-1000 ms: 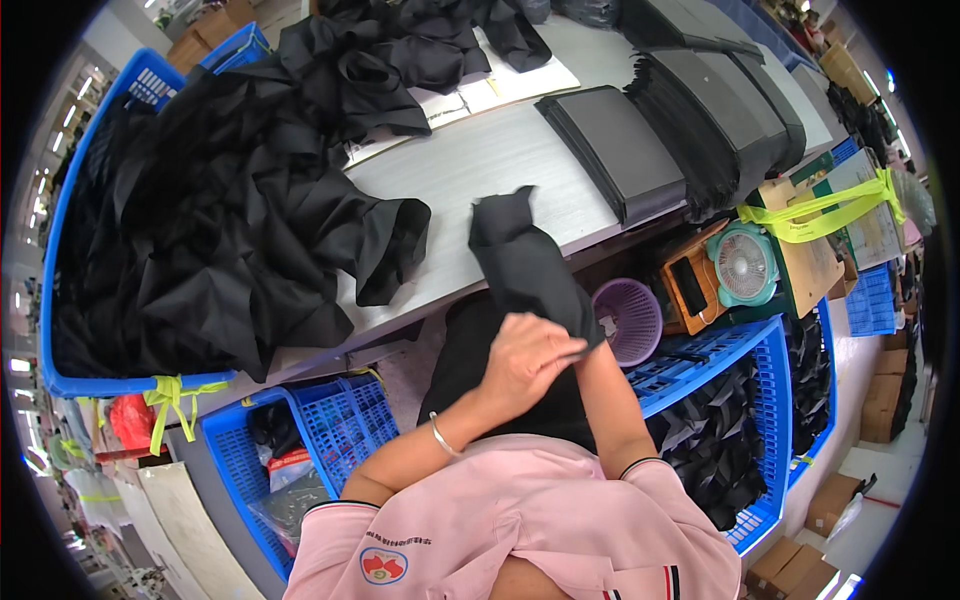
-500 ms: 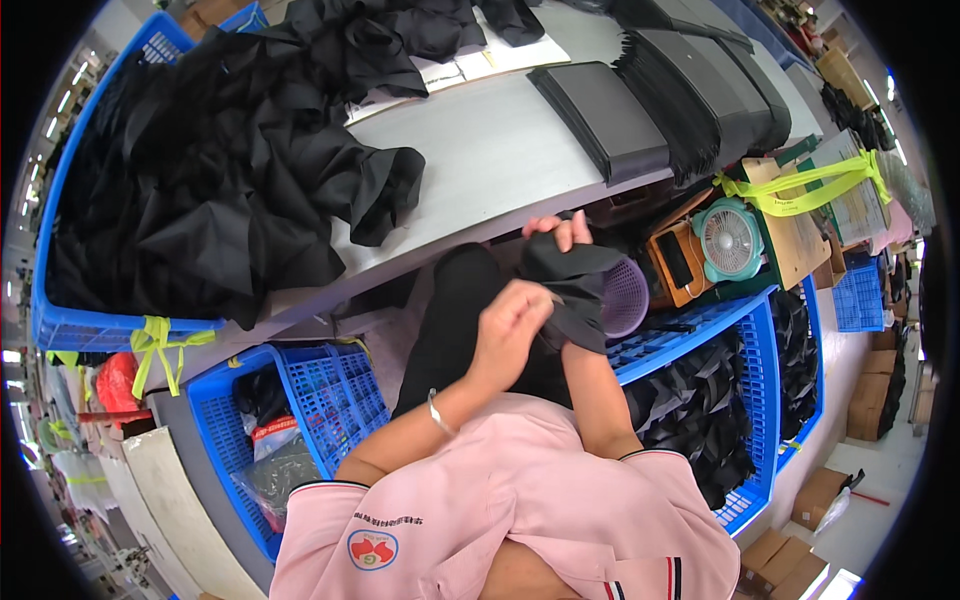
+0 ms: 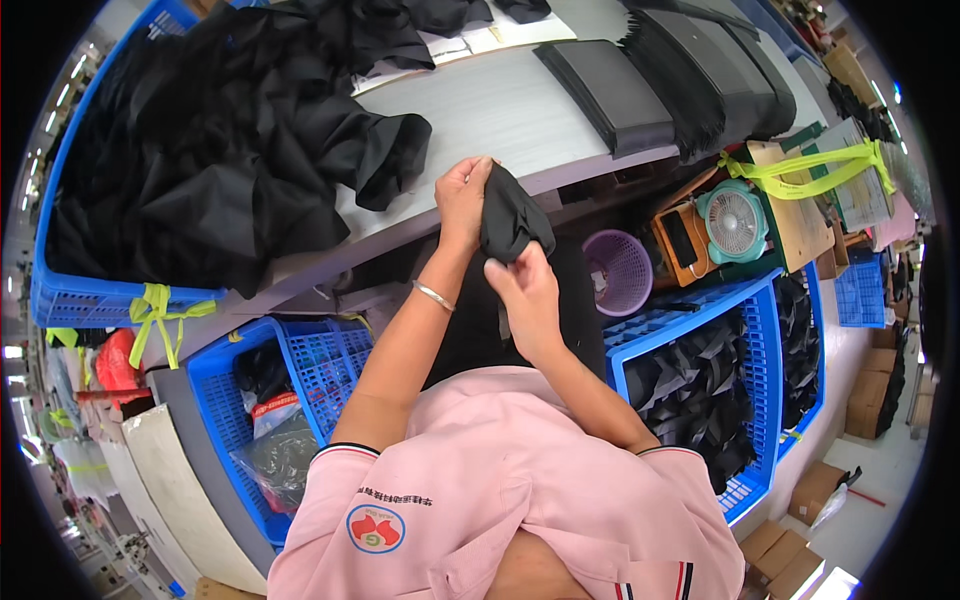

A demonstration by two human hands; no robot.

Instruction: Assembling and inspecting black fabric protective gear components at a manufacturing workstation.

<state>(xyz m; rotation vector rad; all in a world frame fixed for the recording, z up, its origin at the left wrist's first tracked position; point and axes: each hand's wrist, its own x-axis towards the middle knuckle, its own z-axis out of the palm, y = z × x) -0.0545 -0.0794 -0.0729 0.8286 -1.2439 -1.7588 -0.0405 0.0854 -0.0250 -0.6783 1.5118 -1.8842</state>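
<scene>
A bunched black cloth piece [image 3: 512, 215] is gripped by both hands, left hand [image 3: 463, 195] and right hand [image 3: 528, 295], at the counter [image 3: 500, 110] edge, seemingly mid-fold; steady pinching is needed.

Bunched black cloth [image 3: 512, 222], at table edge

Two hands [image 3: 462, 195] [image 3: 527, 290] — one black cloth piece [image 3: 512, 215], one purple basket [image 3: 617, 270], one small fan [image 3: 733, 222], one bracelet [image 3: 433, 295]

Clothes workshop: grey tabletop [image 3: 520, 110] heaped with black cloth [image 3: 220, 150], blue crates [image 3: 740, 300] of black pieces, cardboard boxes [image 3: 870, 400] on floor.
</scene>
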